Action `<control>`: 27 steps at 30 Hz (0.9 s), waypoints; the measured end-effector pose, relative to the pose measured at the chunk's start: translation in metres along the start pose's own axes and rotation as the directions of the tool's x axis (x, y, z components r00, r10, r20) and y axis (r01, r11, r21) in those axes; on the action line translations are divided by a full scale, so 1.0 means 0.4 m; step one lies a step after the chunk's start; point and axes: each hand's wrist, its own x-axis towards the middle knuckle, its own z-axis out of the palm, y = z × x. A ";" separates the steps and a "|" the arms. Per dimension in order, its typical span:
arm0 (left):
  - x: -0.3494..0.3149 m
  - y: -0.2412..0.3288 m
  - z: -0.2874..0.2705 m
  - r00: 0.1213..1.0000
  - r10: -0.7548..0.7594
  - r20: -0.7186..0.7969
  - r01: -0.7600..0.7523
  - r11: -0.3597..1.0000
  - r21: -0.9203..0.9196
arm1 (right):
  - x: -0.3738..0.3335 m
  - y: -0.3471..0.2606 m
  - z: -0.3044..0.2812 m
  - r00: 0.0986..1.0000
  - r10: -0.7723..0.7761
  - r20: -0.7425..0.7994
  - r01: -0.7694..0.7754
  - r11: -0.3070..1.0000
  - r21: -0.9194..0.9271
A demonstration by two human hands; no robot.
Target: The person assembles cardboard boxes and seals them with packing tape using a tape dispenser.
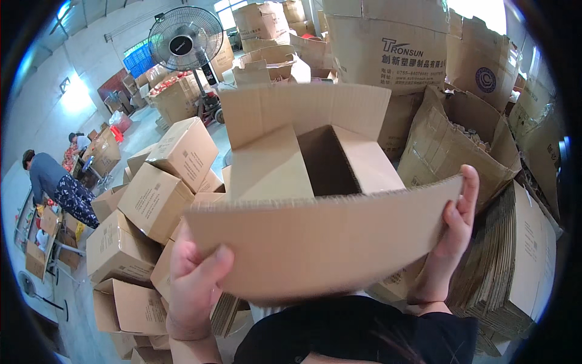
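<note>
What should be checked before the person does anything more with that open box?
1. Left hand grips the near flap: ok, thumb over its front.
2. Right hand steadies the flap's other end: ok, fingers along its edge.
3. Box open on top: ok, all four flaps stand up.
4. Box empty inside: cannot tell, the near flap hides the bottom.
5. Flat cartons within reach on the right: ok.
6. Sealed boxes stacked steadily on the left: cannot tell, some sit tilted.
</note>
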 end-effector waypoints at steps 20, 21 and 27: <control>0.008 -0.103 -0.086 0.997 -0.045 -0.061 0.054 0.986 0.160 | -0.006 0.051 0.067 0.807 0.481 0.343 -0.354 0.859 -0.371; 0.009 -0.125 -0.090 0.997 -0.047 -0.069 0.058 0.985 0.161 | -0.016 0.087 0.082 0.927 0.254 0.277 -0.152 0.927 -0.342; 0.056 -0.074 -0.100 0.986 -0.037 0.165 -0.106 0.625 0.773 | 0.054 0.018 0.052 0.307 0.389 0.868 0.701 0.525 -0.483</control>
